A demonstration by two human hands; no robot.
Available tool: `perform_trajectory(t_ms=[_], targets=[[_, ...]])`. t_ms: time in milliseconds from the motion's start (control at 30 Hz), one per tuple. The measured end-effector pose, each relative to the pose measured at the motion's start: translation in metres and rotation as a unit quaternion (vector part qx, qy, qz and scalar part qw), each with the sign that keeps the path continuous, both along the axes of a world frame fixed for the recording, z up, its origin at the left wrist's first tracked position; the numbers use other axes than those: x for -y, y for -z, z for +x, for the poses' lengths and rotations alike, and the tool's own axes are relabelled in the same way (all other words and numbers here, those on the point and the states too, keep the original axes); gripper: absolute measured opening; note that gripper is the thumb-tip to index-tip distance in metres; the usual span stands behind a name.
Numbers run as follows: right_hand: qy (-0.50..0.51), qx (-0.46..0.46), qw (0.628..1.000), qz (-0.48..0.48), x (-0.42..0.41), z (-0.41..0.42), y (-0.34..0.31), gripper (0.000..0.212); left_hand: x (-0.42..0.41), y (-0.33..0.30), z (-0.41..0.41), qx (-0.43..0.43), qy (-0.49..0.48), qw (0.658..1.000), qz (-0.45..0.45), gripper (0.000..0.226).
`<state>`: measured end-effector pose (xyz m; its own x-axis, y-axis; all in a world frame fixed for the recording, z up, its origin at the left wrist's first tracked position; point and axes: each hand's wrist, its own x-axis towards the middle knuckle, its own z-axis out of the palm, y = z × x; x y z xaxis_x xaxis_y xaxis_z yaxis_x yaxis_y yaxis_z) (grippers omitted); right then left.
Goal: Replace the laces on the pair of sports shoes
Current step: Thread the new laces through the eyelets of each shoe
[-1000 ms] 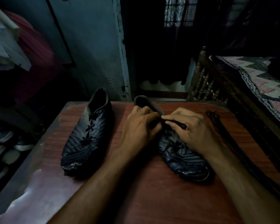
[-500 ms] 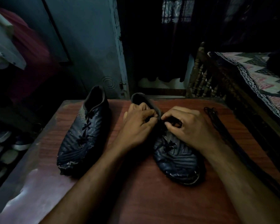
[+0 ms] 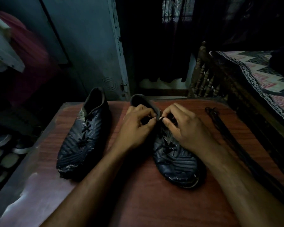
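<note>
**Both hands at the top eyelets of the right-side shoe, working the old lace**

Grip: left hand and right hand both had fingers curled in, pinching at the old lace at the collar of the right-hand boot. Too dark to tell which strand each hand held. Fingertips nearly met over the tongue.

Change vs half a second back: hands closed in toward each other and tightened at the top of the lacing; the shoe sat a bit more toe-toward-5-o'clock. A second back the right fingers lay flatter across the throat. My read: the knot or top crossing was being picked loose, so this was the early unlacing stage, with no new lace in yet.

Pose: both forearms came in from 6 o'clock and converged, wrists low over the red-brown table, right palm draped over the shoe's outer side, knuckles up.

Outward: lower crossings on that shoe were laced. The second boot lay at 9 o'clock of the hands, fully laced, untouched. A dark bundle, likely the replacement laces, lay along the table at 3 o'clock, apart from the hands.
</note>
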<state>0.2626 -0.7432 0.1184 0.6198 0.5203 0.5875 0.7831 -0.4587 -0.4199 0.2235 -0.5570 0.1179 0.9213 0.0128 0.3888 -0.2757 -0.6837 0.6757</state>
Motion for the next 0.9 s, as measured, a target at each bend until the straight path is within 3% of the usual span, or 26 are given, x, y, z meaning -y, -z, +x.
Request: perform_trajectory(t_ms=[167, 300, 367, 533, 667, 767, 833, 900], targets=[[-0.040, -0.030, 0.999, 0.006, 0.004, 0.005, 0.001, 0.010, 0.001, -0.004, 0.000, -0.017, 0.000, 1.000, 0.004, 0.034], [-0.035, -0.048, 0.998, 0.031, 0.005, 0.003, 0.001, 0.016, -0.004, -0.007, 0.000, 0.035, -0.056, 0.991, -0.116, 0.024], [-0.030, -0.048, 0.998, 0.029, 0.004, 0.003, 0.002, 0.016, -0.009, -0.006, 0.000, 0.052, -0.060, 0.989, -0.128, 0.025], [-0.034, -0.050, 0.998, -0.008, 0.006, 0.007, 0.007, 0.014, -0.021, -0.006, 0.003, 0.083, -0.048, 0.994, -0.048, 0.003], [-0.026, -0.059, 0.998, 0.002, 0.004, 0.007, 0.011, 0.017, -0.038, -0.014, 0.002, 0.120, -0.070, 0.990, 0.008, 0.015], [-0.020, -0.070, 0.996, 0.043, 0.003, 0.005, 0.015, 0.021, -0.047, -0.012, -0.004, 0.042, -0.120, 0.989, -0.072, 0.027], [-0.017, -0.070, 0.996, 0.061, 0.000, 0.004, 0.017, 0.022, -0.044, -0.014, -0.010, -0.077, -0.141, 0.977, -0.139, 0.036], [-0.015, -0.076, 0.995, 0.070, -0.002, 0.004, 0.018, 0.023, -0.036, -0.014, -0.020, -0.194, -0.114, 0.964, -0.142, 0.034]])
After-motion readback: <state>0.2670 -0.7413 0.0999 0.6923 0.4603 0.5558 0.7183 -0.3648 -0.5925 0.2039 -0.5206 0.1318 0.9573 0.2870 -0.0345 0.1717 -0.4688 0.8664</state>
